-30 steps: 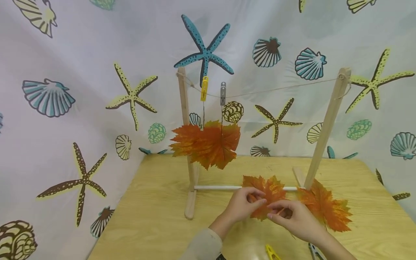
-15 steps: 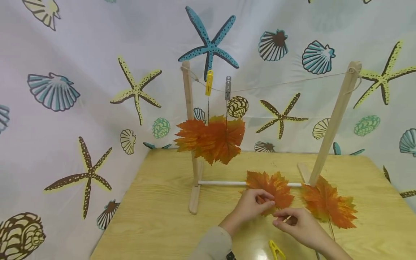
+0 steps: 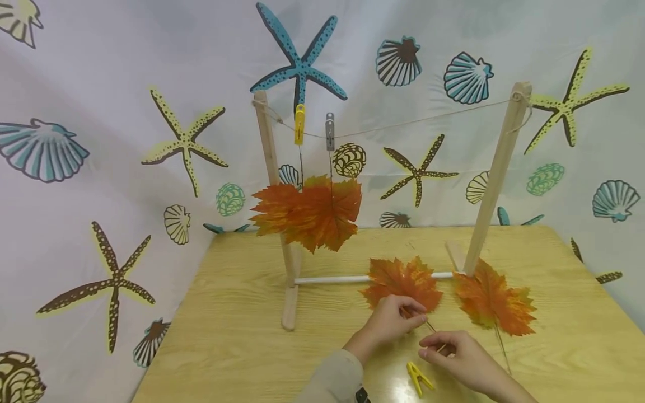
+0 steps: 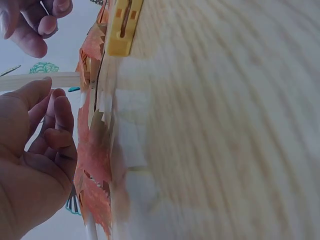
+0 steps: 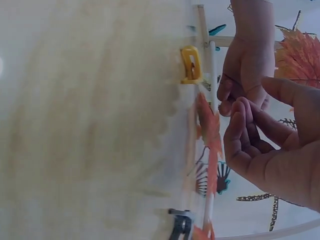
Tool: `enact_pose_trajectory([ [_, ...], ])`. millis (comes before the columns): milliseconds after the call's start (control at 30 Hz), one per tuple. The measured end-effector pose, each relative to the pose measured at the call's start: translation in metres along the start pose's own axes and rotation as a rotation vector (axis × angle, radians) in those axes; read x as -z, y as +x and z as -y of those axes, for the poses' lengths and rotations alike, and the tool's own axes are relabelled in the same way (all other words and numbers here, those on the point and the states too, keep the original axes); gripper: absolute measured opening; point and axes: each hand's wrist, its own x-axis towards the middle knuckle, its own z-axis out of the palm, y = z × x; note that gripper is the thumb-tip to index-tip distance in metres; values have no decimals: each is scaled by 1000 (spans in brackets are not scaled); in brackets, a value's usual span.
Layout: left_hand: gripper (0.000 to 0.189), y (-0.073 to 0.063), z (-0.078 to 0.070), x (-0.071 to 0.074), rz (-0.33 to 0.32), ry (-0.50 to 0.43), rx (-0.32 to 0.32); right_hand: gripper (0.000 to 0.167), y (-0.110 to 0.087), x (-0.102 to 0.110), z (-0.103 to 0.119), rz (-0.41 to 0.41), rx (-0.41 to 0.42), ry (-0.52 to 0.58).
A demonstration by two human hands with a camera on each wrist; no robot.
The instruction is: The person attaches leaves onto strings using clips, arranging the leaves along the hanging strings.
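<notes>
The middle leaf (image 3: 403, 278), orange and red, lies on the wooden table (image 3: 242, 341) and covers part of a white rod (image 3: 332, 279). Its thin stem (image 3: 431, 327) points down toward the right hand (image 3: 459, 357). The left hand (image 3: 393, 322) is over the bottom of the leaf, with its fingers bent and a small gap by the thumb. The right hand is close by, and its fingers are bent too, with the thumb near them. The stem is so thin that I can't tell if either hand is pinching it.

Near the hands, a yellow clip (image 3: 420, 379) lies on the table. The right wrist view also shows a grey clip (image 5: 181, 225) there. Another leaf (image 3: 496, 302) lies on the right, by the bottom of the right post (image 3: 496, 179), with its stem pointing toward the person.

Farther back, a string (image 3: 403, 122) goes from the left post (image 3: 267, 140) to the right post. A yellow peg (image 3: 299, 126) and a grey peg (image 3: 330, 132) sit on it. Two hanging leaves (image 3: 332, 215) overlap below them. Behind is a white cloth (image 3: 353, 33) with sea stars and shells.
</notes>
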Motion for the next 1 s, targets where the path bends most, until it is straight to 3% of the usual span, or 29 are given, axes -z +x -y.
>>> enact_pose_trajectory([
  [167, 18, 3, 0, -5, 27, 12, 32, 35, -1, -4, -7, 18, 9, 14],
  [467, 17, 4, -3, -15, 106, 7, 65, 47, -15, -13, -23, 65, -104, 118],
  [733, 15, 11, -2, -19, 95, 96, 22, 53, -21, -19, -31, 8, -154, 126],
  [1000, 18, 12, -2, -26, 160, 110, 64, 51, -23, -23, -33, 9, -168, 146],
])
